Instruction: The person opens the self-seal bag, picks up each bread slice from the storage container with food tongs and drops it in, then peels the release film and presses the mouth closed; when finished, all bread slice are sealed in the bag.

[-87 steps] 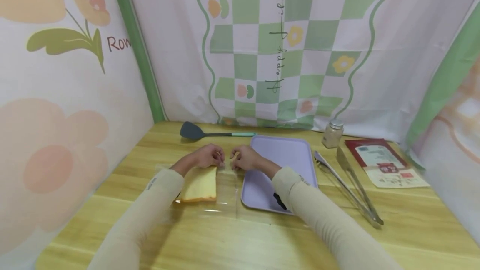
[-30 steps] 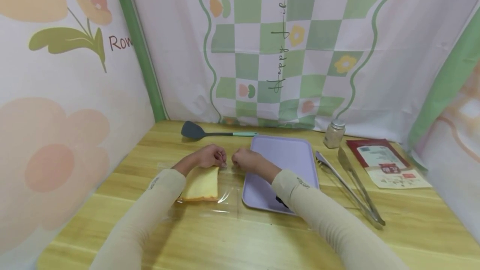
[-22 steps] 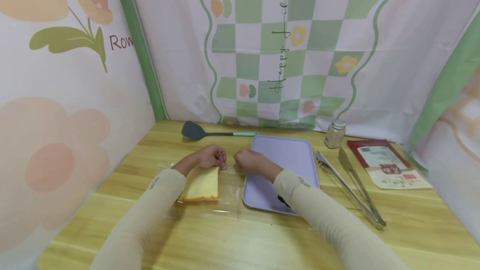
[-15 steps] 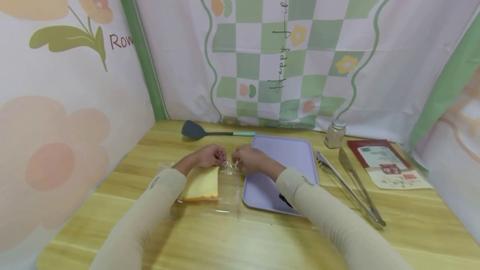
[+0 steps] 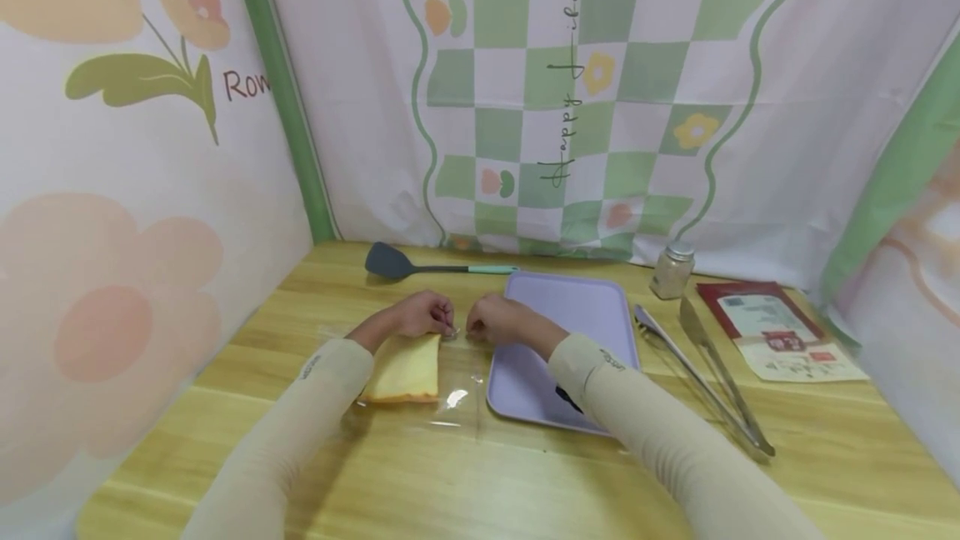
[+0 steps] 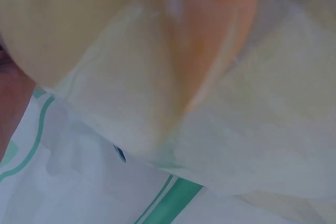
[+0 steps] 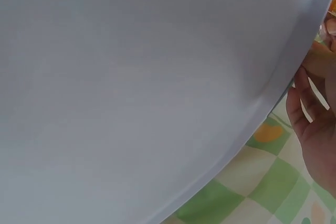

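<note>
A slice of bread (image 5: 405, 369) lies inside a clear plastic bag (image 5: 461, 411) spread on the table, left of the lilac tray. At the bag's far edge, just beyond the slice, my left hand (image 5: 424, 313) pinches the plastic between thumb and fingers. Facing it across a small gap, my right hand (image 5: 497, 319) has its fingertips pinched together at the same edge, its wrist over the tray's left side. Blurred clear film (image 6: 236, 145) with an orange-brown shape behind it fills most of the left wrist view. Part of my right hand (image 7: 320, 145) shows beside the tray in the right wrist view.
The lilac tray (image 5: 570, 307) stands on the wooden table (image 5: 480, 490). A spatula (image 5: 427, 268) lies behind the hands. To the right are metal tongs (image 5: 708, 390), a lidded glass jar (image 5: 672, 272) and a red and cream packet (image 5: 780, 332). Curtains hang behind the table.
My right hand shifts slightly about the bag's edge, its fingers closing in from a looser pose; film stretched between the hands half a second ago. My left hand keeps its pinch. The bread stays put.
</note>
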`<state>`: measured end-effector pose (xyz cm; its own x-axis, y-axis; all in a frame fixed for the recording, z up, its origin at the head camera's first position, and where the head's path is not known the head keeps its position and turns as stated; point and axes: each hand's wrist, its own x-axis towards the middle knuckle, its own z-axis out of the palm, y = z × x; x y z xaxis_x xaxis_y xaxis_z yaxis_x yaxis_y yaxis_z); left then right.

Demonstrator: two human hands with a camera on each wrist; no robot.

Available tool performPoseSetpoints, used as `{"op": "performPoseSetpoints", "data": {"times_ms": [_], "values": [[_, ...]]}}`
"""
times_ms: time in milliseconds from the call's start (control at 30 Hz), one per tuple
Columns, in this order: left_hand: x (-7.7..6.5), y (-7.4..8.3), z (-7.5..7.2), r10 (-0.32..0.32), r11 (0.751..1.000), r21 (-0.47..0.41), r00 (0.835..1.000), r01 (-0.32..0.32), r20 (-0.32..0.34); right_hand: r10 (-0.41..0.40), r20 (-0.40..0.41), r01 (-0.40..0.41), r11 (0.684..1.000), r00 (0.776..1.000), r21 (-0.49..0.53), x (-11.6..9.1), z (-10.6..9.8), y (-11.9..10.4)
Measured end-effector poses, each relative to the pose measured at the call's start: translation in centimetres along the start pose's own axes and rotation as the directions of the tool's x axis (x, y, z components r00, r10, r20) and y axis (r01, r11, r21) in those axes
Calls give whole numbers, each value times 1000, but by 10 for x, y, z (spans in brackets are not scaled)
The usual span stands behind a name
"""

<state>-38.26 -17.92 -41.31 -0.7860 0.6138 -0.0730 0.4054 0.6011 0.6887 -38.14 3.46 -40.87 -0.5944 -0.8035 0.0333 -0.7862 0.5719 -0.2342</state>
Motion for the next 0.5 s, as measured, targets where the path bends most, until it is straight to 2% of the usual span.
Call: {"op": "performPoseSetpoints", "data": {"times_ms": [200,400,500], "values": [[2,-2,1,-2,1000,-16,1000,2,7,54,48,-53,998,997,-25,3,1,-1],[3,-2,1,-12,1000,-16,1000,12,14,126,49,-123,991,991,-62,4,3,0],[2,-2,1,-16,1000,-7,1000,16,14,118,43,-115,991,992,-64,5,3,2]]}}
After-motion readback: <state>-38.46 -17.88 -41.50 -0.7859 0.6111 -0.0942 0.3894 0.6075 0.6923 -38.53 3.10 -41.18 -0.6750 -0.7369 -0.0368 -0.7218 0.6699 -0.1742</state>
